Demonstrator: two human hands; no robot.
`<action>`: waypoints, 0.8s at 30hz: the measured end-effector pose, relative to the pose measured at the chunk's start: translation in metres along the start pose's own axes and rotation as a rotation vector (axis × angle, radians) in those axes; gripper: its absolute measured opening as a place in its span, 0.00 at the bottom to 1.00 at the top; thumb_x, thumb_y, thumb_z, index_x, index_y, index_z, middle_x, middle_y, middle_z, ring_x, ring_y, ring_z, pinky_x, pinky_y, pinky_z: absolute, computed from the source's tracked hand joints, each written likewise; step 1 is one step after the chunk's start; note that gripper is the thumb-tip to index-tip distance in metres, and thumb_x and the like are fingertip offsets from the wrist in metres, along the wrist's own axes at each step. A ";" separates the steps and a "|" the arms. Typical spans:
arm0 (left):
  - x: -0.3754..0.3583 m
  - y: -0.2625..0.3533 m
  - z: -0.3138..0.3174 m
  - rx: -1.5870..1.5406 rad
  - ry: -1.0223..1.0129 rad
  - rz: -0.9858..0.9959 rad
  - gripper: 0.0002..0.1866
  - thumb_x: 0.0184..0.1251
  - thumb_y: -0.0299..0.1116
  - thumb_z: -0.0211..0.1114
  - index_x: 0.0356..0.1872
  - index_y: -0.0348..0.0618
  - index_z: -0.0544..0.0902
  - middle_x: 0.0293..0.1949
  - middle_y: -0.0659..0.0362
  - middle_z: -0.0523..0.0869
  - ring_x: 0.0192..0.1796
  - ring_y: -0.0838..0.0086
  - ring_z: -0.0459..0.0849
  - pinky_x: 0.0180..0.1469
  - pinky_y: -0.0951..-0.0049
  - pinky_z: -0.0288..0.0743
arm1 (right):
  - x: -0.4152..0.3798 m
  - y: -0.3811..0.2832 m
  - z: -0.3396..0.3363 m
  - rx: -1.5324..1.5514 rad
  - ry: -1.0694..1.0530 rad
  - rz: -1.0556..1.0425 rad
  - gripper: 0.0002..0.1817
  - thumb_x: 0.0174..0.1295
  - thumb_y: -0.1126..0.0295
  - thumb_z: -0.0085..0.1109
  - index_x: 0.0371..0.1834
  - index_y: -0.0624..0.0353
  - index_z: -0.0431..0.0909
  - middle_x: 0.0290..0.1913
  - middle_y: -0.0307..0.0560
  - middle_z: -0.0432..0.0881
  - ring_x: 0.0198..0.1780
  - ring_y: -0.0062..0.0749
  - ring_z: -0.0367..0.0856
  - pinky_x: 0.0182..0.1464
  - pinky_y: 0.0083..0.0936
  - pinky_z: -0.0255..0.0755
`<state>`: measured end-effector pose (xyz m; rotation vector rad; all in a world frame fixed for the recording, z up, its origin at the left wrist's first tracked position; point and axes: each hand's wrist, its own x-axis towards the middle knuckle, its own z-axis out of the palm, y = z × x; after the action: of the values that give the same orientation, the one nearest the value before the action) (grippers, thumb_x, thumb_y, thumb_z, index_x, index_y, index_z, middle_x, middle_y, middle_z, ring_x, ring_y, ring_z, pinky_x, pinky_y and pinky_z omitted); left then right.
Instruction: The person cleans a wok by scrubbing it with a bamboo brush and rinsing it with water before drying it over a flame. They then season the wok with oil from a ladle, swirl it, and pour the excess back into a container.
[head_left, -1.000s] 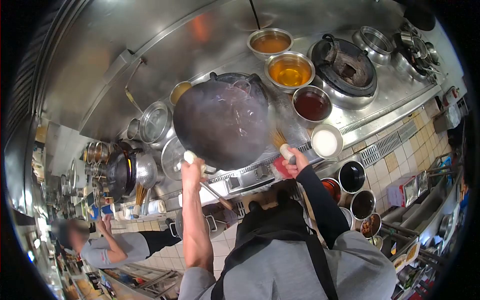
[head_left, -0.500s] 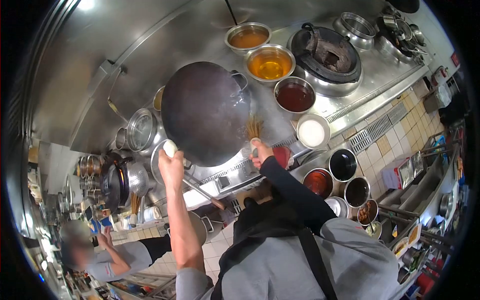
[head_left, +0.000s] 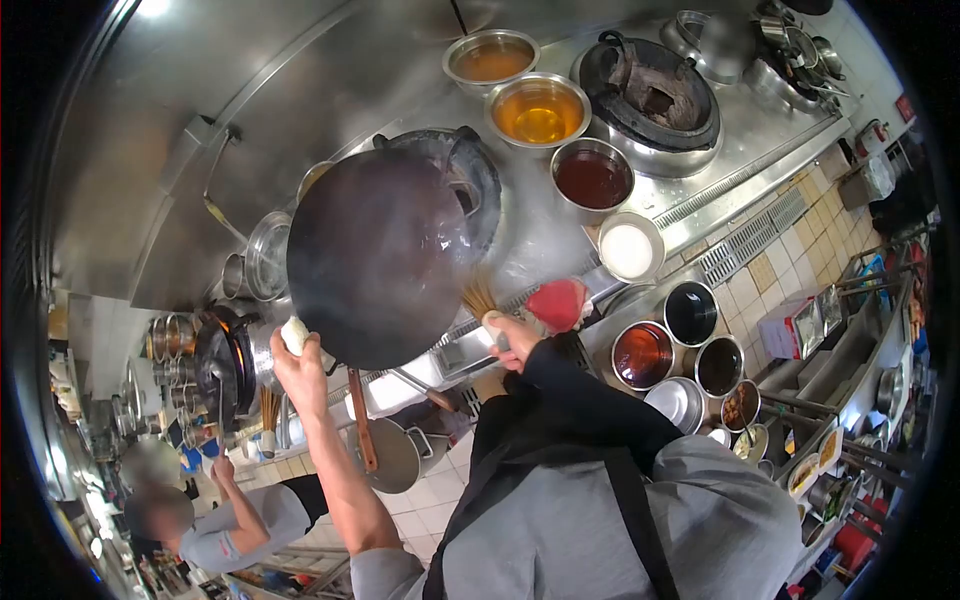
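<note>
My left hand (head_left: 298, 361) grips the white-wrapped handle of a large dark wok (head_left: 375, 255), which is tilted up over the steaming burner (head_left: 455, 165). My right hand (head_left: 512, 337) holds a bamboo brush (head_left: 480, 300) by its handle, bristles pointing up near the wok's lower right rim. A red cloth (head_left: 556, 303) lies on the counter edge just right of that hand.
Steel bowls of oil (head_left: 540, 110), broth (head_left: 490, 58), dark sauce (head_left: 593, 178) and white powder (head_left: 628, 250) sit right of the wok. A second burner (head_left: 652, 95) is beyond. Several seasoning pots (head_left: 690, 312) line the lower shelf. Another person (head_left: 215, 525) works at lower left.
The wok has swung left and down with my left hand. My right hand with the brush has pulled back below the wok's rim. The burner and the red cloth are now uncovered.
</note>
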<state>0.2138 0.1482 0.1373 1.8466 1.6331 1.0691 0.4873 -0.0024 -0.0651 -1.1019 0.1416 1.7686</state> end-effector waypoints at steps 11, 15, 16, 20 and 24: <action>0.032 -0.116 -0.028 -0.210 0.032 -0.218 0.14 0.59 0.28 0.67 0.45 0.31 0.79 0.37 0.56 0.86 0.36 0.71 0.82 0.40 0.70 0.75 | 0.055 -0.033 -0.035 0.024 0.061 0.055 0.17 0.71 0.51 0.54 0.48 0.51 0.68 0.29 0.50 0.75 0.15 0.22 0.64 0.14 0.18 0.56; 0.036 -0.169 -0.010 -0.229 0.033 -0.422 0.14 0.56 0.32 0.69 0.42 0.38 0.80 0.29 0.59 0.83 0.23 0.74 0.79 0.18 0.71 0.64 | 0.019 -0.017 -0.015 0.303 -0.095 0.123 0.17 0.72 0.49 0.54 0.49 0.49 0.68 0.27 0.47 0.75 0.13 0.17 0.55 0.12 0.18 0.47; 0.034 -0.183 0.000 -0.272 0.017 -0.458 0.14 0.57 0.29 0.69 0.43 0.35 0.81 0.33 0.56 0.85 0.28 0.72 0.82 0.26 0.69 0.70 | 0.015 -0.019 -0.024 0.204 -0.026 0.067 0.17 0.72 0.49 0.54 0.49 0.49 0.69 0.26 0.45 0.75 0.13 0.17 0.55 0.13 0.18 0.47; 0.010 -0.194 0.045 -0.439 -0.103 -0.629 0.10 0.60 0.29 0.66 0.41 0.35 0.82 0.30 0.58 0.83 0.27 0.72 0.83 0.24 0.69 0.73 | -0.021 -0.036 -0.044 -0.099 0.112 -0.122 0.16 0.73 0.48 0.53 0.50 0.46 0.72 0.25 0.43 0.76 0.12 0.18 0.57 0.12 0.19 0.47; -0.020 -0.179 0.116 -0.464 -0.075 -0.717 0.11 0.64 0.33 0.65 0.38 0.34 0.82 0.26 0.55 0.83 0.21 0.69 0.81 0.16 0.69 0.69 | -0.063 -0.043 -0.037 -0.143 0.162 -0.230 0.15 0.73 0.49 0.54 0.52 0.43 0.71 0.25 0.44 0.76 0.11 0.18 0.57 0.12 0.18 0.47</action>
<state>0.1946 0.1824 -0.0731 0.8822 1.6260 0.9214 0.5482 -0.0449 -0.0244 -1.3111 -0.0138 1.5024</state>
